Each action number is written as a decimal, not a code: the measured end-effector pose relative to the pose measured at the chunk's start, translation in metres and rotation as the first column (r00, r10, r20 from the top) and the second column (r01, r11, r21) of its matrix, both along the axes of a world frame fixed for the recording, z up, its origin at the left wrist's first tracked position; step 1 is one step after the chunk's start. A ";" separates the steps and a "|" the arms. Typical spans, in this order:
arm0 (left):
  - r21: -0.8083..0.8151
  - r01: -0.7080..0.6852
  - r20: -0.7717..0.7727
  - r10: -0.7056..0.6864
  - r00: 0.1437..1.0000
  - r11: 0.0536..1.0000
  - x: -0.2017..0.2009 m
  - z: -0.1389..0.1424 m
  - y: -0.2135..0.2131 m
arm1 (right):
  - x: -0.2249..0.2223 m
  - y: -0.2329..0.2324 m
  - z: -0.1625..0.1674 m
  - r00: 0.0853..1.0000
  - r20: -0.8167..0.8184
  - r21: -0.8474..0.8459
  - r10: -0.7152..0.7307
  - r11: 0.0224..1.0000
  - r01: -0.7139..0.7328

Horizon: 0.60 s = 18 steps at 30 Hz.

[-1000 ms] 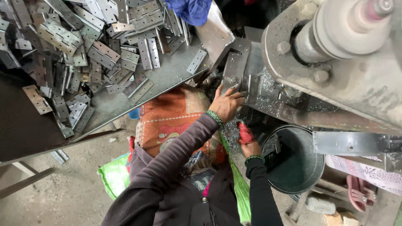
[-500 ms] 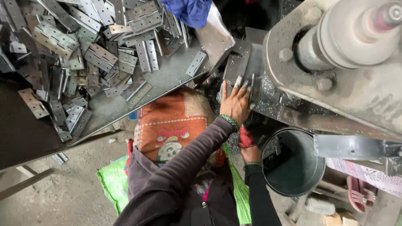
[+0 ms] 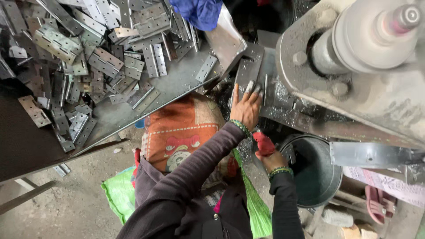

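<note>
My left hand [image 3: 246, 106] rests with fingers spread on a flat grey metal plate [image 3: 249, 71] lying on the machine bed. Metal shavings cover the bed around it. My right hand [image 3: 271, 158] is lower down, closed around a red handle [image 3: 264, 142] beside a dark metal bucket [image 3: 315, 170]. Both wrists wear green bead bangles. A patterned orange cloth [image 3: 181, 130] lies over my lap.
A sloping tray [image 3: 172, 86] to the left holds a heap of several grey metal hinges [image 3: 84, 57]. A large grey machine housing with a round spindle [image 3: 367, 40] fills the upper right. A blue cloth [image 3: 197, 12] hangs at top. A green broom [image 3: 256, 208] lies below.
My left hand has slid up along the metal plate, from its lower edge onto its face, fingers now spread. My right hand stays on the red handle.
</note>
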<state>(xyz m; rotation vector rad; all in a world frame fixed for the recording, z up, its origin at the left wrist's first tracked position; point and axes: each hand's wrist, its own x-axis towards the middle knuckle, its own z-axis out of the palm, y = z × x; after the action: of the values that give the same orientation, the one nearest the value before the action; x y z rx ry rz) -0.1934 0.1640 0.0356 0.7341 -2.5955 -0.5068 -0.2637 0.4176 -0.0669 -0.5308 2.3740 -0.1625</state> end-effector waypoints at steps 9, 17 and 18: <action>0.020 -0.001 0.031 0.001 1.000 1.000 -0.007 0.005 0.001 | 0.001 0.002 0.002 0.996 0.016 -0.245 0.090 0.966 -0.083; 0.128 0.012 0.104 -0.025 0.994 0.992 0.006 0.008 0.012 | 0.007 0.001 0.002 0.997 -0.047 -0.100 0.063 0.993 -0.068; 0.115 0.001 0.094 -0.012 0.995 0.993 0.007 0.008 0.013 | 0.008 0.001 0.001 0.986 -0.102 -0.127 0.133 0.981 -0.145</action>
<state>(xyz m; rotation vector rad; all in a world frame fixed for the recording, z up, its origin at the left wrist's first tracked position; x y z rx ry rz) -0.1869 0.1771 0.0436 0.8060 -2.6746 -0.6432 -0.2558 0.4182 -0.0662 -0.7820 2.4169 -0.2399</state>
